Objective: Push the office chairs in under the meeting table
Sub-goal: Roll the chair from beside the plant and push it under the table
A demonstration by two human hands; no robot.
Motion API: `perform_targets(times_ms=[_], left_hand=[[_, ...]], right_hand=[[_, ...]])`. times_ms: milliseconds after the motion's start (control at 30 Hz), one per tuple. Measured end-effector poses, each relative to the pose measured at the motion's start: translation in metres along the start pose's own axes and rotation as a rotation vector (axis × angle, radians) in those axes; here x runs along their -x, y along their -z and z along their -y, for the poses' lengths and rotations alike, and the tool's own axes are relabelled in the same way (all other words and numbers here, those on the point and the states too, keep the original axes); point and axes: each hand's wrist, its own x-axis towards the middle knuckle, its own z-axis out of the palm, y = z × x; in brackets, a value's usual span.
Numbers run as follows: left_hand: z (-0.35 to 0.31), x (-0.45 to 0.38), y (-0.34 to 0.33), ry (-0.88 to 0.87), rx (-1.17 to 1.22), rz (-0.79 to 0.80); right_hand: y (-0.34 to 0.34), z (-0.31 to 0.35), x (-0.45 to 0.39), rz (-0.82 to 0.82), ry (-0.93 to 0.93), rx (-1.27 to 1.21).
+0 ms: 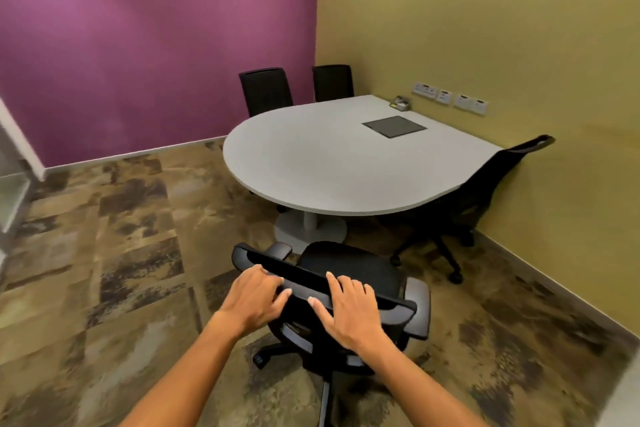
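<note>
Lower centre of the frame: a black office chair (349, 274) stands on the carpet, short of the meeting table (311, 163), its seat facing the table's pedestal base (310, 227). Both hands rest on the top rail of the backrest. The left hand (254, 298) lies over the rail's left half, fingers loosely curled and slightly parted, their tips on the rail's upper face. The right hand (353, 308) lies just beside it on the right half, fingers extended and a little spread, thumb below the rail. Neither hand closes fully around the rail.

The chair has a mesh seat, grey padded armrests and a castor base. The table is a smooth pale-grey slab, rounded at its near end, with a dark square panel (394, 126) inset toward the upper right. Two black chairs (266, 90) stand at its far side against the purple wall; a third chair (485, 191) sits at the right, beside the yellow wall. The carpet (121, 253) is mottled brown.
</note>
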Motion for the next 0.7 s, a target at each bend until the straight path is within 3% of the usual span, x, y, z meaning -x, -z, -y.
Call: perform_targets(times_ms=[233,500,700], left_hand=[[-0.071,-0.085,-0.033,-0.136,0.13,-0.031],[-0.119,-0.139,-0.066,-0.142,0.015,-0.092],[-0.17,-0.178,-0.098,-0.086,0.033,-0.042]], right_hand=[[0.021,-0.15,0.002,-0.09,-0.141,-0.011],[0.028,-0.243,-0.022,-0.101,-0.179,0.086],[0.026,-0.306,-0.04,-0.12,-0.139,0.1]])
